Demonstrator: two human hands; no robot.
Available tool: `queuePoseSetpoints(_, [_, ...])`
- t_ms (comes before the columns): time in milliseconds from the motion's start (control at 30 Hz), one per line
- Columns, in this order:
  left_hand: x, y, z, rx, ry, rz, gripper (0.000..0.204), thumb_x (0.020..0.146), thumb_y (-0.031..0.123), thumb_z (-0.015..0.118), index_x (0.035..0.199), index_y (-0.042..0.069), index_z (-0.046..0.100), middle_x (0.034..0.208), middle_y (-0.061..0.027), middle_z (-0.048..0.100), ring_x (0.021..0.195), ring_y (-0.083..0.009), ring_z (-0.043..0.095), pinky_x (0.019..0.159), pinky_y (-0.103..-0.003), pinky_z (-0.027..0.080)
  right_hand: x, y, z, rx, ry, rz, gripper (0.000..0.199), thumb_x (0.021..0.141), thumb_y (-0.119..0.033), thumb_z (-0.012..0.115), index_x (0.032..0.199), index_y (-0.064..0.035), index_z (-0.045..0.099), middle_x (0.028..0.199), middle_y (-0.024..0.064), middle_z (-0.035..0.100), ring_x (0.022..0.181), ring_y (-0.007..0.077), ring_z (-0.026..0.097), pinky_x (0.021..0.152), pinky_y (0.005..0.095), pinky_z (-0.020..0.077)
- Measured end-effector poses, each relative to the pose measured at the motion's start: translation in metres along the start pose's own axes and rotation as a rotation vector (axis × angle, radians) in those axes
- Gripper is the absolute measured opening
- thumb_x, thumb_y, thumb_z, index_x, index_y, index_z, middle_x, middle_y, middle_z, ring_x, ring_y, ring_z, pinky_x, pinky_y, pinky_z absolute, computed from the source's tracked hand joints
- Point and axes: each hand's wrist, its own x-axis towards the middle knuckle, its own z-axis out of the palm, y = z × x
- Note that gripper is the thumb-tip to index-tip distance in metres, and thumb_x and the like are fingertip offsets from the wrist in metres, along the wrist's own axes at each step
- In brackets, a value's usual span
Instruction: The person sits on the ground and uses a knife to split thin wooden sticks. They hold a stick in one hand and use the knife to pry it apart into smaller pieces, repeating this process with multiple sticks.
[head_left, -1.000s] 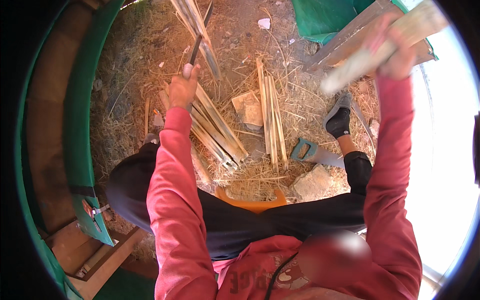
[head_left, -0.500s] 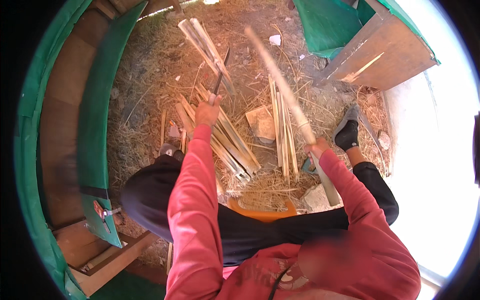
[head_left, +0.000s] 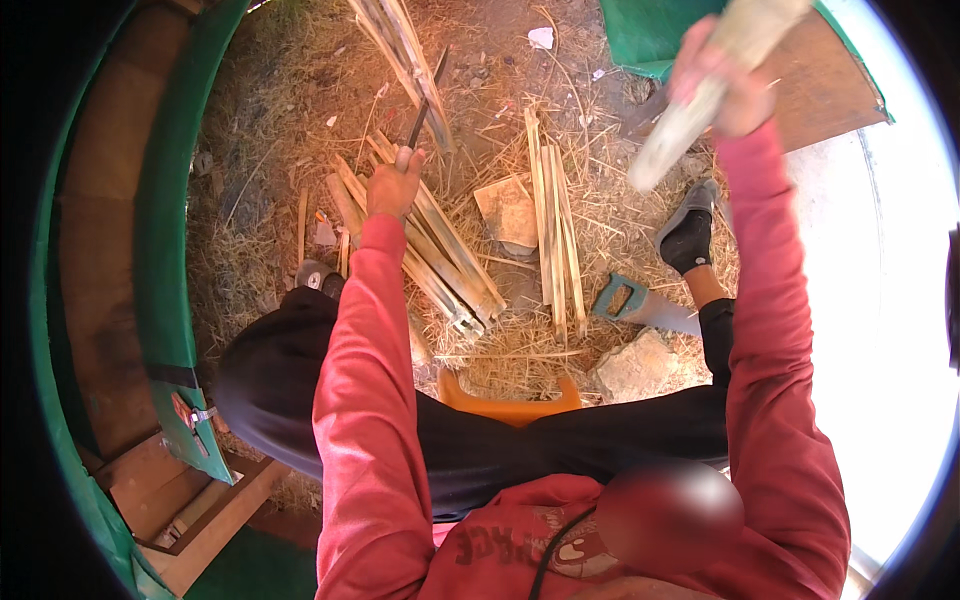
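My left hand (head_left: 394,185) grips the handle of a dark blade (head_left: 427,100) that points up against a pale split cane (head_left: 398,45) standing at the top middle. My right hand (head_left: 722,80) is raised at the upper right and grips a thick pale wooden stick (head_left: 710,90) that slants down to the left. Both arms wear red sleeves. Below my left hand lies a pile of split cane strips (head_left: 440,255) on the straw-covered ground.
More cane strips (head_left: 553,220) lie at the centre beside a flat wooden block (head_left: 508,208). A teal-handled saw (head_left: 640,303) and a stone (head_left: 635,365) lie near my right foot (head_left: 688,235). An orange stool (head_left: 510,405) is under me. Green panels (head_left: 165,260) curve along the left.
My right hand swung the stick down to the middle half a second ago and has now lifted it back up to the upper right. My left hand stayed on the blade.
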Motion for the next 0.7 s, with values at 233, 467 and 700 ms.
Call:
queuePoseSetpoints(233, [0.021,-0.021,0.028,0.187,-0.226,0.045,0.075,0.089,0.066,0.050,0.097,-0.006,0.069,0.101,-0.0266,0.067,0.089,-0.0416,0.066,0.081,-0.048,0.051,-0.249,0.200,0.089,-0.439,0.041,1.448,0.035,0.072,-0.020,0.075,0.092,0.0071,0.064,0.069,0.0136,0.065,0.054,0.0258,0.065,0.052,0.0364,0.0542])
queuePoseSetpoints(467, [0.000,-0.015,0.050,0.082,-0.215,-0.063,0.067,0.089,0.063,0.051,0.103,0.001,0.071,0.101,-0.0269,0.067,0.097,-0.0393,0.064,0.086,-0.047,0.049,-0.282,0.225,0.112,-0.790,-0.175,1.195,0.076,0.075,-0.044,0.073,0.131,0.0025,0.051,0.115,0.0284,0.062,0.110,0.0366,0.061,0.094,0.0460,0.0480])
queuePoseSetpoints(700, [-0.002,-0.039,0.055,0.191,-0.167,0.122,0.072,0.090,0.066,0.045,0.121,0.004,0.064,0.108,-0.0266,0.065,0.102,-0.0401,0.063,0.089,-0.047,0.049,-0.025,0.078,0.187,-0.428,0.219,0.152,0.081,0.090,-0.053,0.058,0.148,-0.0051,0.029,0.144,0.0268,0.037,0.134,0.0375,0.039,0.111,0.0516,0.0335])
